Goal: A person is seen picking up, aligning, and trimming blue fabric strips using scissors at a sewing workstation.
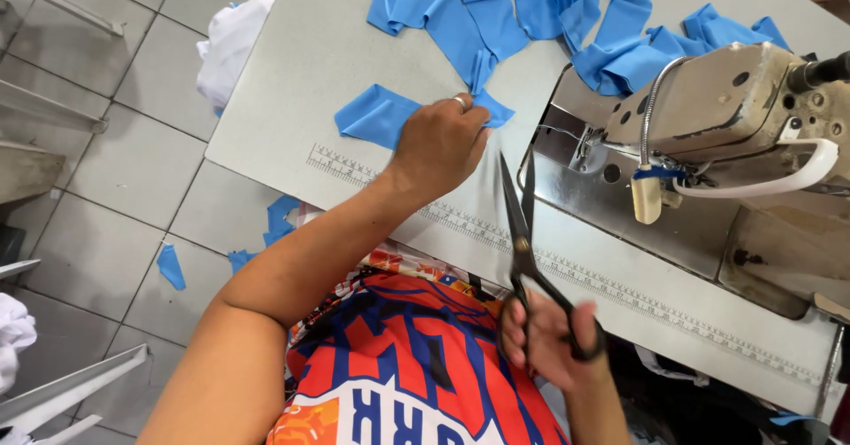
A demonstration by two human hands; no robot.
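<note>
1. The left hand [440,139] lies flat, fingers spread only a little, pressing a blue fabric strip [379,114] onto the desk [292,64], to the left of the sewing machine [708,117].
2. The right hand [549,339] is closed through the handles of black scissors [522,232], blades slightly parted, tips aimed up towards the left hand.
3. The strip's long axis runs left to right; its right end [494,108] pokes out past the left fingers, just beyond the scissor tips.
4. More blue strips [531,2] lie behind the machine, well apart from both hands.
</note>
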